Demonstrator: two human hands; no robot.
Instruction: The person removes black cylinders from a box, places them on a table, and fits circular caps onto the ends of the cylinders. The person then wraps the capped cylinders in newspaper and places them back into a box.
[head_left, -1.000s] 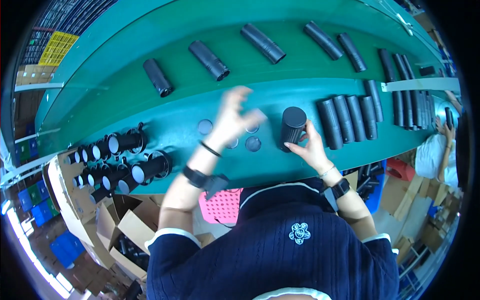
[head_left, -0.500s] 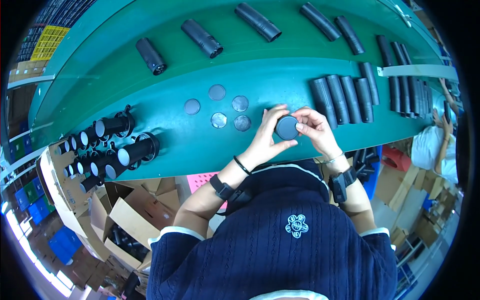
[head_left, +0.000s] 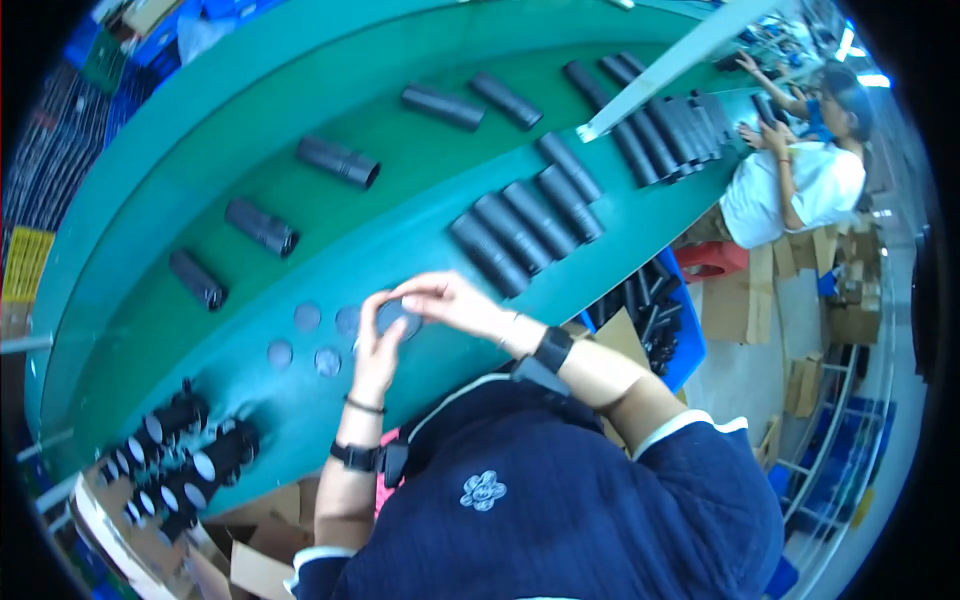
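Observation:
My left hand (head_left: pixel 373 345) and my right hand (head_left: pixel 452 300) meet over the green bench. Between them they hold a round dark cap (head_left: pixel 402 320), its flat face partly covered by my fingers. Left fingers and thumb curl round its near left side, while the right fingertips touch its upper edge. Beside my left hand, flat grey discs lie on the bench: one disc (head_left: pixel 307 316) at the back, another disc (head_left: pixel 280 353) farther left, a shinier disc (head_left: pixel 328 361), and one (head_left: pixel 348 320) close to my fingers.
Black tubes (head_left: pixel 515 232) lie in a row beyond my right hand, with more tubes (head_left: pixel 340 162) along the green surface behind. Black cylindrical parts with pale ends (head_left: pixel 205 465) stand left. A blue bin (head_left: pixel 685 340) holds black parts. A co-worker in white (head_left: pixel 795 190) works far right.
The view has swung to the right, so the bench now runs diagonally and the co-worker shows more. Both hands still hold the cap, now tilted, with my right hand reaching across its top.

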